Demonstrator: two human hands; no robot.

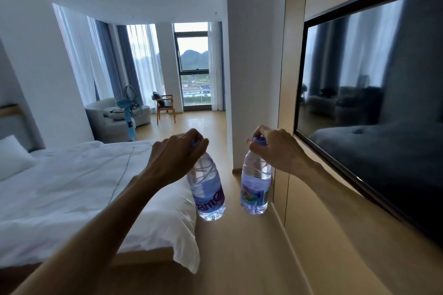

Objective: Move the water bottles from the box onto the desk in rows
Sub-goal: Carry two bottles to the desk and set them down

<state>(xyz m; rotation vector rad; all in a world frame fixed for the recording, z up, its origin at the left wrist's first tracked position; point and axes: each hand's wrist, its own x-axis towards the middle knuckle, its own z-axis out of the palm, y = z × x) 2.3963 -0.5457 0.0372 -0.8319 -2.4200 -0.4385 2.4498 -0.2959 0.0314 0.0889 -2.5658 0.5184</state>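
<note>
Each grip held one bottle by its cap: the left hand [177, 151] carried the left bottle [207, 187], the right hand [273, 148] the right bottle [255, 187], both hanging beside the bed [72, 179]. No worktop or box showed. Best practice: keep both bottles vertical, lower them bases first, side by side.

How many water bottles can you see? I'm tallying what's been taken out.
2: one bottle hangs from the left hand, another bottle from the right hand. Box and desk aren't in view.
</note>
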